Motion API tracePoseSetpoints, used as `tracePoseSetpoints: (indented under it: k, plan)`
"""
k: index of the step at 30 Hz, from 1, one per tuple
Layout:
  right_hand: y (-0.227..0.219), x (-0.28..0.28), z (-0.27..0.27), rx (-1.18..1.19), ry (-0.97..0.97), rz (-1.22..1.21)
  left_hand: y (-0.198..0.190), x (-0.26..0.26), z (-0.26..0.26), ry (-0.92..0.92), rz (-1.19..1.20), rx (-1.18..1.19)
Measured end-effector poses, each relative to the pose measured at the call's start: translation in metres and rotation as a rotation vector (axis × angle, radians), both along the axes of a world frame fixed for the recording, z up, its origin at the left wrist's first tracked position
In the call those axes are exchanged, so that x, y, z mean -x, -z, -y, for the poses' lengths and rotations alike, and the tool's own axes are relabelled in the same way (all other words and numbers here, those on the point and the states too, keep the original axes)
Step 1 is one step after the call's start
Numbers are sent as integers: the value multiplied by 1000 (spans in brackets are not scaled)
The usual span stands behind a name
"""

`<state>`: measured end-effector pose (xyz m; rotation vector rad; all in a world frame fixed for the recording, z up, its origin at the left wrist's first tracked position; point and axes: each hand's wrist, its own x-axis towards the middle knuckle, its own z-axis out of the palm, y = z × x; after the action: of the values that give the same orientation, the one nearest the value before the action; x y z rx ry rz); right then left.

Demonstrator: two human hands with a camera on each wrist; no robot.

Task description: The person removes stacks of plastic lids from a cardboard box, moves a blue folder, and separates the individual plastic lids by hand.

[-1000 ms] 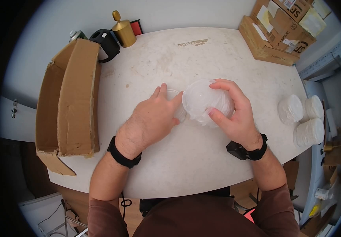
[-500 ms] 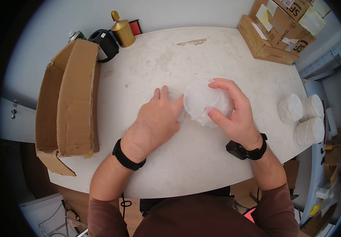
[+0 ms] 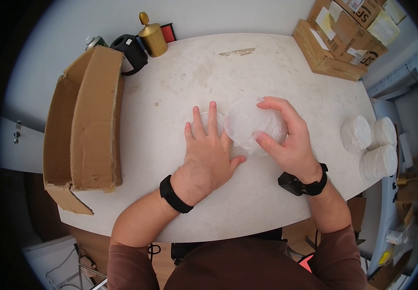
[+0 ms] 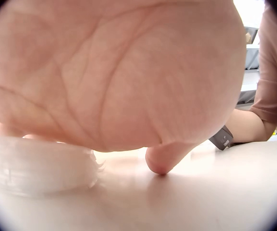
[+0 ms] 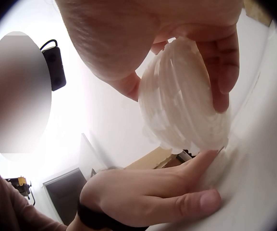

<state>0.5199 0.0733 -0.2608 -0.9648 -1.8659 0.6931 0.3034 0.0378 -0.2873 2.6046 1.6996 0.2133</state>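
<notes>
In the head view my right hand grips a stack of round translucent lids or shallow containers, tilted on its side; the right wrist view shows its several layers between thumb and fingers. My left hand lies palm down with straight, spread fingers over another round translucent piece on the table. In the left wrist view that piece sits flat under the fingers, and the thumb tip touches the table. Fingers cover part of it.
A long open cardboard box stands at the left. Behind it are a black container and a gold canister. Cardboard parcels are piled at the back right. Three wrapped white stacks stand at the right edge of the table.
My left hand has turned and shifted right and toward the body, its fingers now straighter and spread over the flat round piece. The right hand and its stack have hardly moved.
</notes>
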Motion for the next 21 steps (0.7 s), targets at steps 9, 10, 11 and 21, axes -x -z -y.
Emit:
tracePoseSetpoints:
  k: [9, 10, 11, 21]
  plan:
    - [-1, -2, -1, -10, -9, 0, -40, 7, -7, 26, -28, 274]
    - [-1, -2, -1, -18, -16, 0, -44, 6, -7, 9, -7, 299]
    - [-1, -2, -1, -17, -14, -1, -49, 6, -7, 11, -8, 300]
    - [-4, -1, 1, -23, -14, -2, -80, 29, -15, -57, 10, 137]
